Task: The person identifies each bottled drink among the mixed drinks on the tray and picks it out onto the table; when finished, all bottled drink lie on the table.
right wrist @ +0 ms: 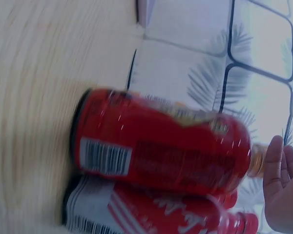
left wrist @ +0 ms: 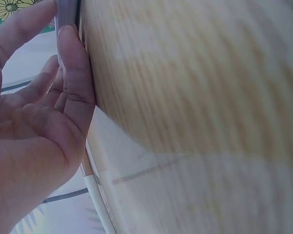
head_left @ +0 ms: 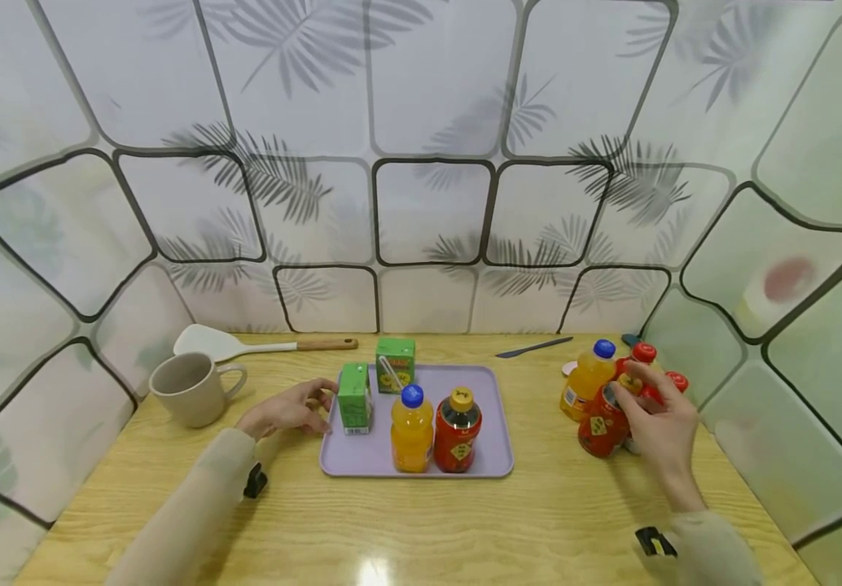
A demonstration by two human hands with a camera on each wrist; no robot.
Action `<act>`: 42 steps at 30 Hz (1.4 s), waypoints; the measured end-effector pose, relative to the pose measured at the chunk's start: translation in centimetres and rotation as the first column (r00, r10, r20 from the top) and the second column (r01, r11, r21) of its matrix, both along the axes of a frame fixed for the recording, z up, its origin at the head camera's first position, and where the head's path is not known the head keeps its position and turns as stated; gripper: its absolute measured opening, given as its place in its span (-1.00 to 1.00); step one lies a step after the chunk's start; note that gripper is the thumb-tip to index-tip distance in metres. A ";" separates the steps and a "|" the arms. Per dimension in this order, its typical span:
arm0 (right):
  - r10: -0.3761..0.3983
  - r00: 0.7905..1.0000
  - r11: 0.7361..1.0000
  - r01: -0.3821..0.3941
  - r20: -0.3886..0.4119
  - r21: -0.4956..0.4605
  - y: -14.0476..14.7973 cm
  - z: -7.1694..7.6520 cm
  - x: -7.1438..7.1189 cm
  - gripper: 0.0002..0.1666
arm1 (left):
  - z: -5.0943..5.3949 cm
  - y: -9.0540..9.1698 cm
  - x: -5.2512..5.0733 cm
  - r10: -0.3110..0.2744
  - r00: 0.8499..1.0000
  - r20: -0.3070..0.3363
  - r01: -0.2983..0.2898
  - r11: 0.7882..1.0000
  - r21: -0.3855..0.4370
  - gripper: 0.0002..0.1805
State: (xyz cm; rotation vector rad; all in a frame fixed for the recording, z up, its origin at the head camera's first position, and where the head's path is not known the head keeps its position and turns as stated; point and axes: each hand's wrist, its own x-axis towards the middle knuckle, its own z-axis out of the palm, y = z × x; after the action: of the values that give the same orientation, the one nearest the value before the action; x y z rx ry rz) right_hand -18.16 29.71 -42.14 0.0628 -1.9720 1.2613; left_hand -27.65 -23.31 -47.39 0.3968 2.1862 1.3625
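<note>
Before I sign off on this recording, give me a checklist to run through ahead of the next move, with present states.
1. Left hand touching the left edge of the tray: ok.
2. Orange bottle, red-labelled bottle and two cartons upright on it: ok.
3. Bare tray space behind the red-labelled bottle: ok.
4. Right hand at the yellow cap of the right-side bottle: ok.
5. Its grip closed on that cap: cannot tell.
6. Right-side bottle clear of neighbours: not ok, red-capped bottle close beside it.

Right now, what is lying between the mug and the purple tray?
In the head view, the person's left hand lies between the mug and the tray, at the tray's edge.
</note>
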 end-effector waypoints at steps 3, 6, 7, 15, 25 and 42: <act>0.054 0.999 0.997 -0.054 0.003 -0.060 -1.1 0.1 0.0 -0.61 | 0.0 0.0 0.0 -0.004 1.000 -0.007 0.004 1.000 0.006 -0.25; 0.136 0.991 0.983 -0.133 0.011 -0.126 -2.3 0.1 0.1 -0.65 | 0.1 0.1 0.0 0.001 1.000 0.007 -0.002 1.000 0.013 -0.25; 0.175 0.985 0.973 -0.173 0.004 -0.152 -2.7 0.0 0.1 -0.66 | 0.1 0.1 0.1 0.002 1.000 0.010 -0.002 1.000 0.015 -0.25; 0.362 0.926 0.916 -0.333 0.103 -0.225 -5.5 -1.1 -0.9 -0.63 | 0.0 -0.1 0.0 0.011 1.000 -0.005 -0.011 1.000 0.005 -0.24; 0.488 0.846 0.853 -0.411 0.213 -0.322 -7.1 -1.6 -1.8 -0.64 | 0.3 0.1 0.2 0.018 1.000 0.012 -0.018 1.000 0.004 -0.22; 0.703 0.610 0.705 -0.668 0.366 -0.240 -11.6 -2.7 -1.5 -0.37 | 0.2 0.1 0.1 0.019 1.000 0.013 -0.019 1.000 -0.005 -0.22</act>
State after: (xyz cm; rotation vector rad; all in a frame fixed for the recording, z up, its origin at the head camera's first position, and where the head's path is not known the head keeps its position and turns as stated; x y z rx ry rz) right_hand -19.63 18.09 -44.86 0.6122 -2.3800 1.9930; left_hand -27.60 -23.18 -47.24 0.3655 2.1875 1.3663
